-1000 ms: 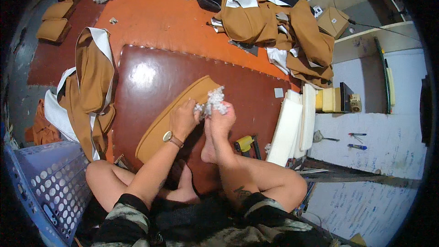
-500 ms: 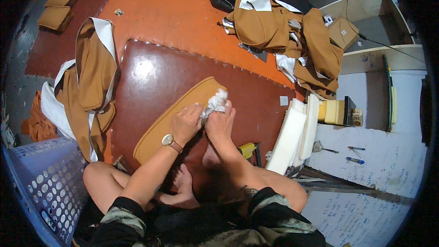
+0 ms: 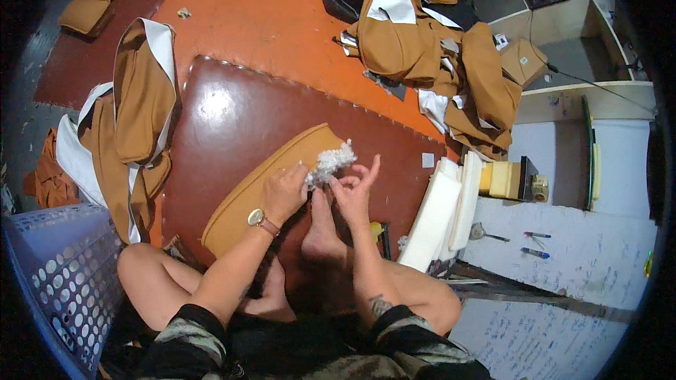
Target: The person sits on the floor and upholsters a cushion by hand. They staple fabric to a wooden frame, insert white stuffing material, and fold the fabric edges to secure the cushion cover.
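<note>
Across the middle of the maroon mat (image 3: 232,134), slanting from its near side toward its far edge, I see the tan cushion (image 3: 246,190), with a tuft of white stuffing (image 3: 332,162) at its far right end. Orange sheeting (image 3: 260,32) runs beyond the mat's far edge; a tan fabric heap (image 3: 401,42) lies past the far right corner, and folded tan pieces (image 3: 141,109) lie along the left edge, beyond a blue perforated basket (image 3: 35,229). White foam strips (image 3: 435,214) lean by the right edge, near a written-on white board (image 3: 563,246). On my feed the left hand (image 3: 283,193) has its fingers bent and pinching the cushion's edge beside the stuffing. The right hand (image 3: 355,195) spreads its outer fingers, one pointing away; I cannot tell whether its thumb side pinches any fluff. Against half a second ago, those right fingers have fanned out and shifted rightward, showing more of the bare foot (image 3: 324,229), while the left hand has kept its hold; the yellow tool (image 3: 377,230) is more hidden now.
</note>
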Demonstrator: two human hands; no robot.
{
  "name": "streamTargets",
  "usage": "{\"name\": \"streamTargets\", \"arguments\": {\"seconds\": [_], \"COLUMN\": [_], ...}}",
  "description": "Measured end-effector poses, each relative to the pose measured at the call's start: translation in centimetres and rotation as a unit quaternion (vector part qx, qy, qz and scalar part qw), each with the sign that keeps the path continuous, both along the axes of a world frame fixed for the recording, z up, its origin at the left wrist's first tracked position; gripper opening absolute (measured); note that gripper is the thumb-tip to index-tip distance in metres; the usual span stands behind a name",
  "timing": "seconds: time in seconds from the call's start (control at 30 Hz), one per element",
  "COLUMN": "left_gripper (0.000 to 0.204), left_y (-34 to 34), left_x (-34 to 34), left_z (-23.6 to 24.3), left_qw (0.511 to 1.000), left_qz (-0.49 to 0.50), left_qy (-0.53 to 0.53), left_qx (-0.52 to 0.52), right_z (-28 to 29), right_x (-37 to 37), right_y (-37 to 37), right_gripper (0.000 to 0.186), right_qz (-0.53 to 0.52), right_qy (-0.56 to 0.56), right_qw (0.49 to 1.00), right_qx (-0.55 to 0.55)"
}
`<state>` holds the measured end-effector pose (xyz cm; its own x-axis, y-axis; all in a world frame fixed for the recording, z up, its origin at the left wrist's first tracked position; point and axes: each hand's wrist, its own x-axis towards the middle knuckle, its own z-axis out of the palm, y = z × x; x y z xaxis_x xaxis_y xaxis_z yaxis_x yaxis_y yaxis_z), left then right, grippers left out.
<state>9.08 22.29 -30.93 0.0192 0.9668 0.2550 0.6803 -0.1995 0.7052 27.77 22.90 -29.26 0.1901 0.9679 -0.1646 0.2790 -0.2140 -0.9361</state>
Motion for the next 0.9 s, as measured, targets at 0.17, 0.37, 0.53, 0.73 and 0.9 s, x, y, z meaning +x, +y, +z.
{"name": "streamTargets", "arguments": {"seconds": [0.17, 0.37, 0.53, 0.73, 0.9], "left_gripper": [0.024, 0.023, 0.027, 0.022, 0.021], "left_y": [0.4, 1.4, 2.0, 0.7, 1.5], "left_x": [-0.1, -1.4, -2.5, 0.4, -0.9], "left_z": [1.1, 1.0, 0.2, -0.4, -0.3], "left_qw": [1.0, 1.0, 0.999, 0.999, 1.0], "left_qz": [-0.012, 0.012, 0.014, -0.015, -0.004], "left_qy": [-0.006, -0.017, -0.037, -0.016, -0.019], "left_qx": [0.012, 0.009, -0.017, 0.049, -0.024], "right_z": [0.3, -0.3, -1.9, 0.8, 0.4], "right_x": [-0.9, -5.5, -6.0, -4.5, -4.5], "right_y": [4.3, 2.3, -0.8, 5.6, 3.5], "right_gripper": [0.058, 0.039, 0.038, 0.024, 0.03], "right_qz": [0.066, -0.025, 0.213, 0.302, 0.216], "right_qy": [-0.006, -0.251, -0.489, -0.641, -0.478], "right_qw": [0.998, 0.966, 0.837, 0.703, 0.844], "right_qx": [-0.009, 0.052, 0.119, -0.07, 0.11]}}
